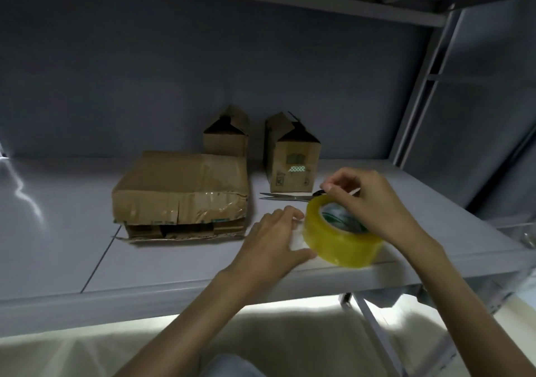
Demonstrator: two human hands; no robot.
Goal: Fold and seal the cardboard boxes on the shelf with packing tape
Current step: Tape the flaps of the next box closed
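Head view: grey metal shelf (87,231), lit dimly, w/ three cardboard boxes on it. Big flat box (179,185) sits left of centre, top flaps closed and shiny w/ clear tape, front bottom edge torn and ragged. Behind it, touching or nearly so, a small upright box (226,136) w/ flaps still up and open. To the right, apart from both, a second upright box (293,159), flaps also up, printing on its front face. Scissors (287,197) lie flat just in front of that box, blades pointing left, handles hidden behind the right hand.

Tape roll (342,234), yellowish clear packing tape, stands tilted near the shelf's front edge, right of centre. Right hand (374,202) is over the roll's top, fingers curled in a pinch above the core; looks like it holds the roll or a tape end, can't tell which. Left hand (275,237) rests on the shelf just left of the roll, fingers spread and fairly straight, tips touching the roll's side.
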